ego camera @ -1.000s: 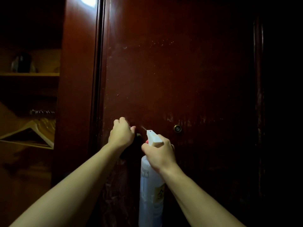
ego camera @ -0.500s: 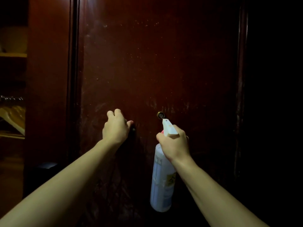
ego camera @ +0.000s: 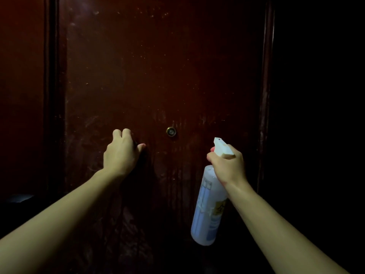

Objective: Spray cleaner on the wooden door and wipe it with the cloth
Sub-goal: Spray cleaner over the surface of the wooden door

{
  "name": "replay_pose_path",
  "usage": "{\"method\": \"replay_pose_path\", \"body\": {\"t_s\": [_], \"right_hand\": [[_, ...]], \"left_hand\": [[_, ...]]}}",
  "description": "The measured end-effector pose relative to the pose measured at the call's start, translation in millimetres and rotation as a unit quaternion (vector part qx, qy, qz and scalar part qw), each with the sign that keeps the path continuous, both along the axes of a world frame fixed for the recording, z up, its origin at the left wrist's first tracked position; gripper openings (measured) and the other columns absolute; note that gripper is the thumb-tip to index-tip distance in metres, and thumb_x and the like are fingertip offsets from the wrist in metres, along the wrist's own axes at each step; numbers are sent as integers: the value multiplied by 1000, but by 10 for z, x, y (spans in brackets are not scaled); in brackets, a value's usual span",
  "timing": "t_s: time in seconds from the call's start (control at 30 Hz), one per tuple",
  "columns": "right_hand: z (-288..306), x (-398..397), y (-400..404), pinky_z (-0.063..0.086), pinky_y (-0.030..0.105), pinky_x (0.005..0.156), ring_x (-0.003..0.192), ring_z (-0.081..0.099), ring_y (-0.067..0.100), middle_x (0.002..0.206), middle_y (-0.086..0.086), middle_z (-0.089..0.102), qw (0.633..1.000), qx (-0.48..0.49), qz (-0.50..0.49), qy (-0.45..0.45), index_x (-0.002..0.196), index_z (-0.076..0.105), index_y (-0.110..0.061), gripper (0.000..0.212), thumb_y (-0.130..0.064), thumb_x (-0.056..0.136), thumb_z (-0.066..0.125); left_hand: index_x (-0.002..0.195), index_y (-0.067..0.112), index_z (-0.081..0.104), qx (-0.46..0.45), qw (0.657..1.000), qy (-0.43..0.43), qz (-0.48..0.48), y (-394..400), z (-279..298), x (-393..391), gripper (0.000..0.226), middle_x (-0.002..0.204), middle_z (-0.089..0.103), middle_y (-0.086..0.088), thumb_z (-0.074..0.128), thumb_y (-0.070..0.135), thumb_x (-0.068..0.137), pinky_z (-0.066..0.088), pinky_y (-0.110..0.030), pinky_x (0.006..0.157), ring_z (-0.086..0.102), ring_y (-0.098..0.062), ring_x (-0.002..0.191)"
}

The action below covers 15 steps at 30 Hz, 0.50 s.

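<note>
Home entrance: peepholed wooden door (ego camera: 158, 76)

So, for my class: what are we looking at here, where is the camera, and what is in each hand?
There is one view, from a camera worn on the person's head, looking forward and down along both bare arms. In front stands a dark wooden door with a small brass peephole. The right hand grips a spray bottle by its trigger head, nozzle towards the door. The left hand is curled against the door; something dark lies under it, too dim to tell whether it is the cloth.
</note>
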State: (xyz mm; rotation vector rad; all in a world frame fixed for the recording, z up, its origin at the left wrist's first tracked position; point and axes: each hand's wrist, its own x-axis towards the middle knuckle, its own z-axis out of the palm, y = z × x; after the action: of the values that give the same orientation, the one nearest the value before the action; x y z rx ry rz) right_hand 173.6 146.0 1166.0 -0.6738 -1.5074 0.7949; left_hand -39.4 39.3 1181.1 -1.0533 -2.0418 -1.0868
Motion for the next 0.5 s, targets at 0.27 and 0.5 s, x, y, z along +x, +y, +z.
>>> {"method": "replay_pose_path", "body": {"t_s": [0.27, 0.5], "right_hand": [[9, 314, 193, 36, 26, 51, 56, 47, 12, 62, -2, 52, 997, 31, -67, -28, 65, 52, -13, 15, -9, 76, 62], [-52, 496, 317, 38, 25, 53, 57, 50, 13, 65, -2, 55, 997, 7, -77, -24, 70, 57, -14, 9, -11, 76, 63]], "left_hand": [[107, 6, 43, -2, 1000, 3, 7, 34, -25, 40, 41, 108, 43, -15, 61, 39, 90, 37, -43, 65, 56, -45, 93], [107, 5, 43, -14, 1000, 5, 5, 98, -47, 141, 41, 110, 44, -17, 61, 38, 90, 36, -42, 64, 55, -47, 93]]}}
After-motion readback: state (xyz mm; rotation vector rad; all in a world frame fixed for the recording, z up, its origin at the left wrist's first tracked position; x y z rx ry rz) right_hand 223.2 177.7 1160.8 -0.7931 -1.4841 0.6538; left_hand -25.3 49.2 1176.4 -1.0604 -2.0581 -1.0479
